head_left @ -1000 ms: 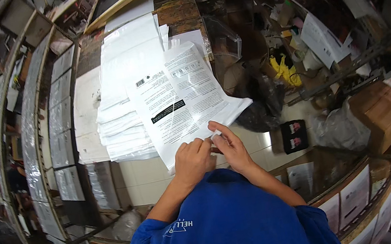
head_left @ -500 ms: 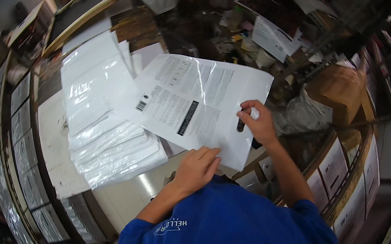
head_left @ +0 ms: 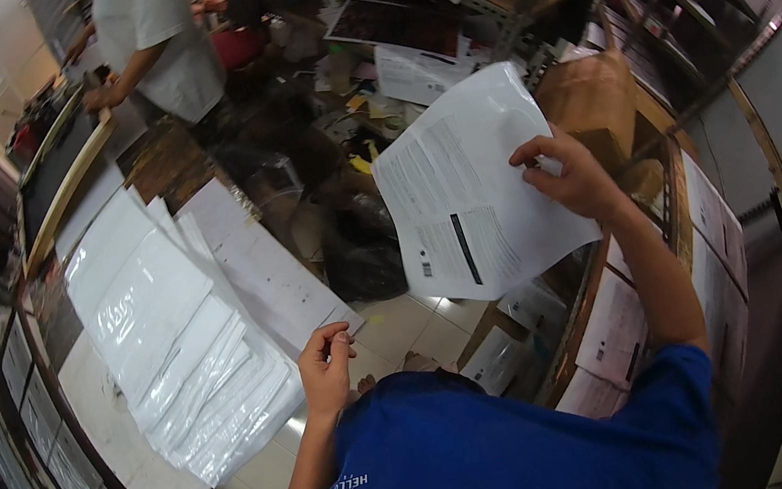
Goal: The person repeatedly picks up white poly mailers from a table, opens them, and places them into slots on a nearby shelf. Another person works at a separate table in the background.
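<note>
A person in a blue T-shirt holds a printed white plastic sheet in the right hand, its grip clamped near the sheet's right edge, to the right of a worn wooden bench; the left hand, its grip half-curled and apart, is beside a stack of glossy white plastic sheets on the bench, while a co-worker stands beyond
</note>
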Available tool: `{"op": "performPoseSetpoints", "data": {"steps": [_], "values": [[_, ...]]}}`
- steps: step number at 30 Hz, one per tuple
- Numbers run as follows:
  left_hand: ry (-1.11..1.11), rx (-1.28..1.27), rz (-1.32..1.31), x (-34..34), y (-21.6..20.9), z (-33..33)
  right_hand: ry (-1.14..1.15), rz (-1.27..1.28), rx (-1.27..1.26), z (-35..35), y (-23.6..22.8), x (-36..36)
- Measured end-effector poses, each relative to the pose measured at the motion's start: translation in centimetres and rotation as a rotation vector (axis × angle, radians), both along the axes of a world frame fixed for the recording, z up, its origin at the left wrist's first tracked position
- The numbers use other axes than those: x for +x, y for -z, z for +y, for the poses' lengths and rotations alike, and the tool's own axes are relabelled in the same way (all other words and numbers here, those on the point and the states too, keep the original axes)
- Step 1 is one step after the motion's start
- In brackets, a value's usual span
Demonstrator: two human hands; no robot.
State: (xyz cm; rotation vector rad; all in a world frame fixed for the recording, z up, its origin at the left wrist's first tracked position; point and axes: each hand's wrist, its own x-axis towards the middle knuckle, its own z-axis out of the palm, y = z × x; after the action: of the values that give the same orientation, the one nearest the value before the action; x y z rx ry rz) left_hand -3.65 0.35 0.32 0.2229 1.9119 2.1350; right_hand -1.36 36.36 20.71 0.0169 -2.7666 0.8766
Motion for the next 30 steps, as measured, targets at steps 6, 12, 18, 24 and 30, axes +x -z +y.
{"op": "performPoseSetpoints", "data": {"steps": [6,12,18,24,30], "values": [[0.138,0.231,-0.348,-2.2,5.1,2.8,0.174,-0.274,-0.158,0.3,-5.9,4.7],[0.352,0.470,-0.749,-2.7,9.5,9.7,0.069,-0.125,-0.193,2.7,-9.0,9.4],[0.515,0.797,-0.976,-2.2,8.8,16.6,0.223,0.041,-0.352,2.5,-11.9,13.2],[0.727,1.022,-0.894,-2.2,4.3,18.4,0.460,0.024,-0.265,6.7,-10.0,15.5],[0.714,0.679,-0.530,-2.5,3.9,16.6,0.449,0.028,-0.233,10.2,-7.1,16.5]]}}
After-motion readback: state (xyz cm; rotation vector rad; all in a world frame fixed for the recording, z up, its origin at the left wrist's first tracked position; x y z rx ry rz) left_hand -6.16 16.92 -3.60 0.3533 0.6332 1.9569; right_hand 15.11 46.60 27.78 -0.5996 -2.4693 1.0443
